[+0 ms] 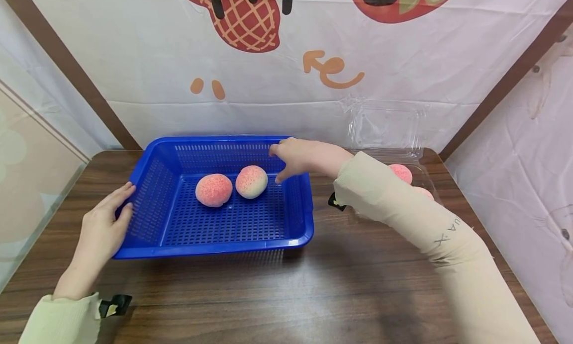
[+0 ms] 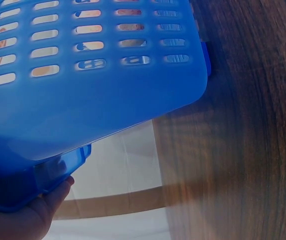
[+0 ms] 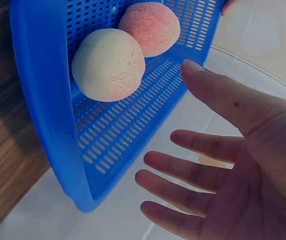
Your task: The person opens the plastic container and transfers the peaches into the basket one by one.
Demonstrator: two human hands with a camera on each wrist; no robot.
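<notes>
A blue perforated plastic basket (image 1: 215, 252) lies on the table with two peaches inside, a pinker one (image 1: 214, 190) on the left and a pink-and-pale one (image 1: 251, 182) beside it. My left hand (image 1: 104, 223) grips the basket's left rim, with the thumb near the upper edge. In the left wrist view, part of that hand (image 2: 33, 216) shows at the rim. Over the basket's back right corner is my right hand (image 1: 297, 157), fingers spread and holding nothing. The right wrist view shows its palm (image 3: 243, 170) facing the peaches, apart from them.
At the right, a clear plastic clamshell box (image 1: 425, 175) has its lid (image 1: 387, 128) raised against the cloth backdrop. Pink peaches (image 1: 401, 173) sit in it, partly hidden by my right sleeve (image 1: 403, 215). Brown wood-grain tabletop (image 1: 286, 299) extends in front of the basket.
</notes>
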